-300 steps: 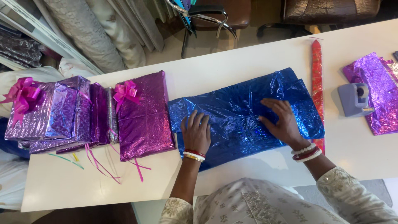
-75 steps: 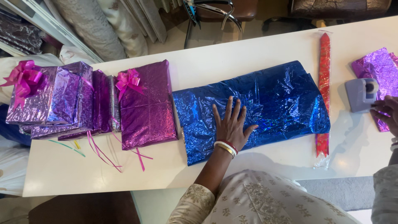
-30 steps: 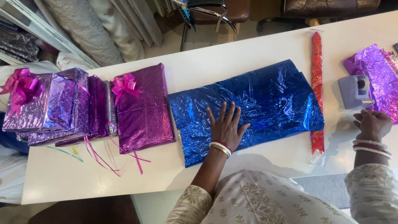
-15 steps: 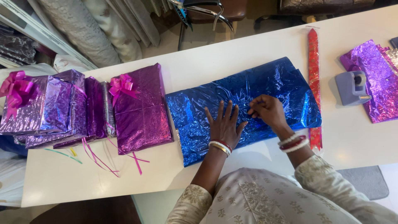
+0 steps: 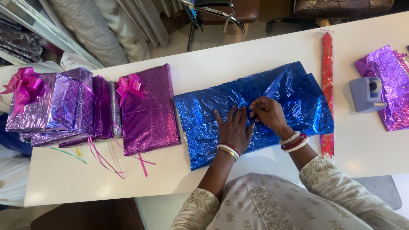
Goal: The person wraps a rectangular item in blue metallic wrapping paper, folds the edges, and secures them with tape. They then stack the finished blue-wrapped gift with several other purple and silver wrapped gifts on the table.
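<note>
A long white table ran across the view, and in its middle lay the parcel in crinkled blue foil, its paper creased and shining. The left hand rested flat on the foil, fingers spread and holding nothing, pressing the wrap down. The right hand sat just beside it with the fingers pinched together at the fold of the blue paper; whether anything small lay between the fingertips could not be told. To the left of the blue parcel, almost touching it, lay a purple wrapped box with a pink bow, and beyond that a cluster of lilac and purple parcels, loose ribbon ends trailing toward the table's near edge. On the right a narrow red roll lay lengthwise, partly under the blue foil's edge, with a grey tape dispenser and sheets of purple foil farther off. Behind the table stood a chair and rolls of pale fabric.
</note>
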